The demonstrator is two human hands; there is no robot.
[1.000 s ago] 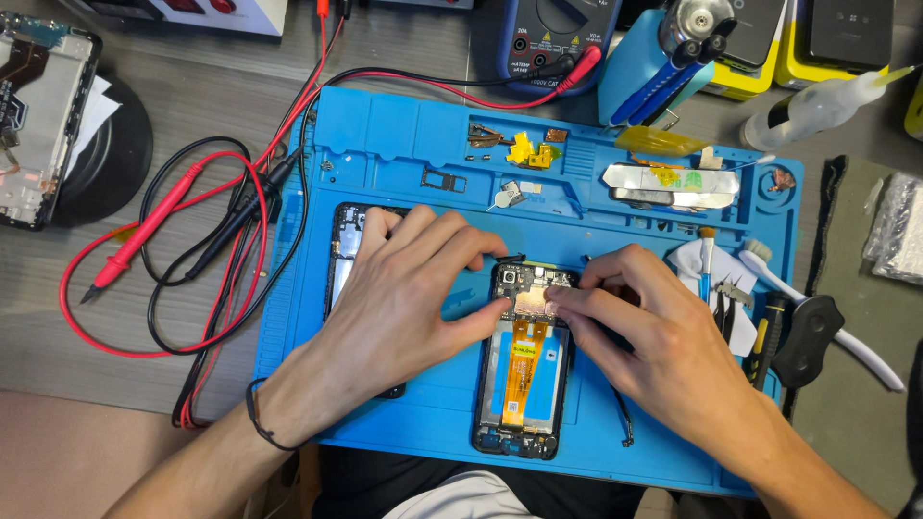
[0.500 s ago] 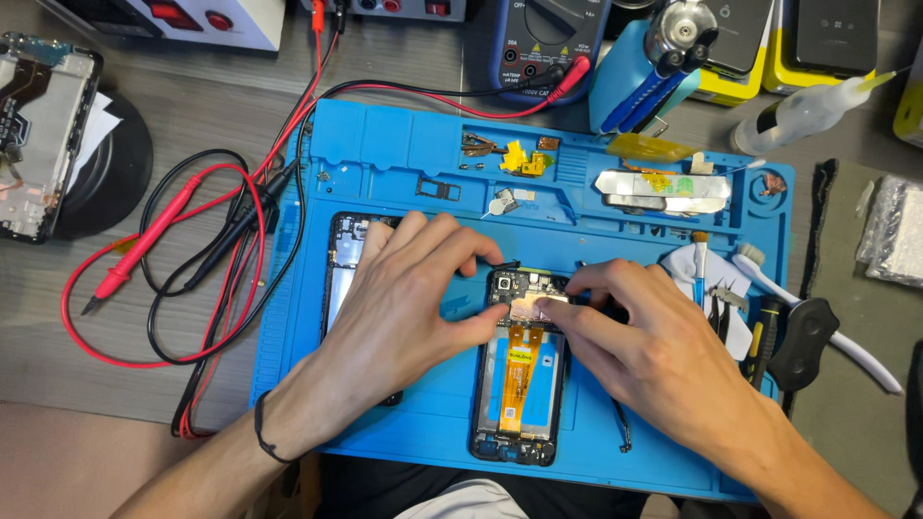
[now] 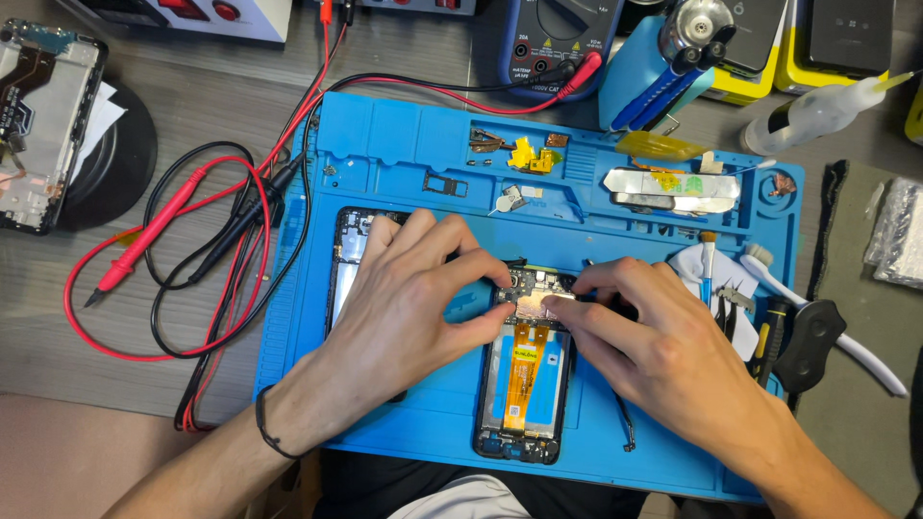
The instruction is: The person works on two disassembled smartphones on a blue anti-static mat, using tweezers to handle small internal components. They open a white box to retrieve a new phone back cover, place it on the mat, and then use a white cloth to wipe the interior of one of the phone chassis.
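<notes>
Both hands pinch the opened phone's far end: left hand steadies it, right hand fingertips press. I'd push gently, straight down.

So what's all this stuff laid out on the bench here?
opened phone: 1, black frame with orange flex strip, centre of mat
second phone body: 1, dark, under the left hand
work mat: 1, blue, mid-bench
probe leads: 2, red and black, left of mat
multimeter: 1, blue and dark, top centre
squeeze bottle: 1, clear, top right
small parts: several, yellow and copper, mat's top trays
left hand: fingertips on the opened phone's top
right hand: fingertips on the same spot
</notes>
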